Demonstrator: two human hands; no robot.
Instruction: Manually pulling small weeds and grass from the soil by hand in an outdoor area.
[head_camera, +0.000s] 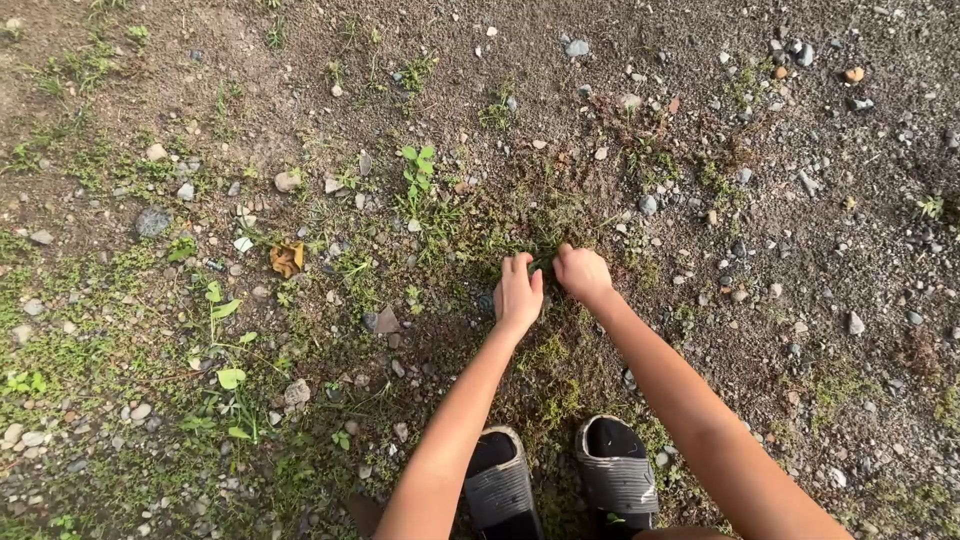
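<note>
Both hands reach down to a low patch of green weeds (545, 225) growing in stony dirt. My left hand (517, 292) has its fingers curled down onto the weeds at the patch's near edge. My right hand (583, 272) is closed just beside it, its fingers pinched on the same small clump of weeds. The two hands nearly touch. What lies under the fingers is hidden.
My feet in dark slides (500, 485) (615, 475) stand just below the hands. A taller leafy weed (418, 170) grows to the upper left, a dry yellow leaf (287, 257) lies left, and grey stones (152, 221) are scattered all over the ground.
</note>
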